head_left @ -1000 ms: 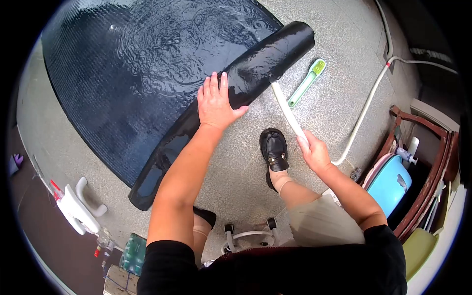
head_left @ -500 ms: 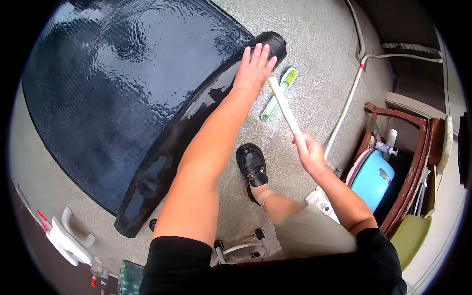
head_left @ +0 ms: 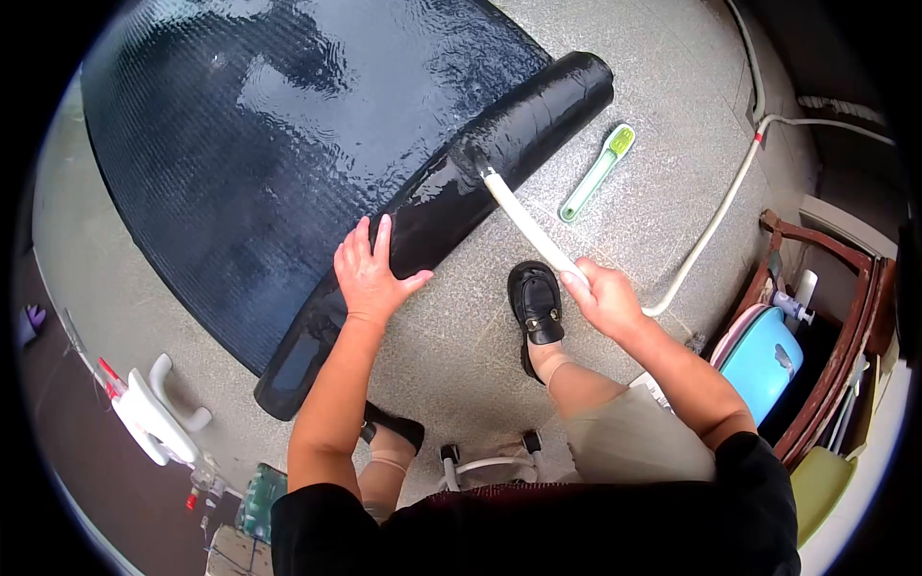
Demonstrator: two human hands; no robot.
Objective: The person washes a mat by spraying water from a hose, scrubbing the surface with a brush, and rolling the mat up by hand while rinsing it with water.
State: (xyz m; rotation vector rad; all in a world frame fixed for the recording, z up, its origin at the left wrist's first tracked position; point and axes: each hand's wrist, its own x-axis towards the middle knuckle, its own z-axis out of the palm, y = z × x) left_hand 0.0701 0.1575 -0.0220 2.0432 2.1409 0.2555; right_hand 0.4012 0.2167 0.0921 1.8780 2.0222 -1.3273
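Black and wet, the mat (head_left: 221, 182) covers the upper left of my head view, partly wound into a long roll (head_left: 543, 115) that slants across the floor (head_left: 461, 322). I see the mat's curved left edge lying on grey speckled ground, while its far side runs past the top of the view. The roll's upper end stops short of the brush (head_left: 597, 175), with a strip of floor between them; its lower end points toward a white plastic thing (head_left: 158, 413) at the left. From the roll I have floor reaching right to the wooden rack (head_left: 821, 236), and a narrower stretch down to the shoes.

My left hand (head_left: 370, 274) lies on the roll, fingers spread, thumb stuck out toward the near floor. My right hand (head_left: 607, 300) is closed around the white hose (head_left: 528, 226), whose mouth is at the roll, water showing there; whether it touches, I cannot tell.

Counting: one mat with one roll, one hose, one green-and-white brush, two hands, two black shoes (head_left: 536, 305), one to each side of my centre, and one blue basin (head_left: 759, 360) in the rack.
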